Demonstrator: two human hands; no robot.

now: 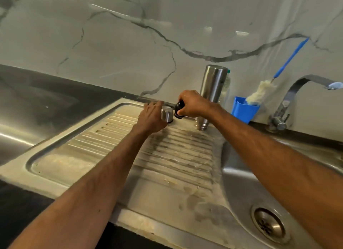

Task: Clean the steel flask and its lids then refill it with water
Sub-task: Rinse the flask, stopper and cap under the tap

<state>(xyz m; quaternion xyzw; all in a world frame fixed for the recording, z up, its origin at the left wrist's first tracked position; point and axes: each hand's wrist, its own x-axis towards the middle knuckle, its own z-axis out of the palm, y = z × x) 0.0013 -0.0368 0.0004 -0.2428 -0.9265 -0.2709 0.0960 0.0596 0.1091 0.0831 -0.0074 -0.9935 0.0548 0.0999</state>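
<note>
Steel flask (213, 85) is stood mouth-down on the draining board (111, 137), likely to drain, while its steel lid (167, 114) is gripped by the left hand (150, 117) and its black lid (179, 109) by the right hand (194, 104).

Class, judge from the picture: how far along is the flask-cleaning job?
Looks done: the flask stands mouth-down on the drainboard, lids off. In hand: left hand holds the steel cap, right hand the black lid. Left: refilling; tap not running.
</note>
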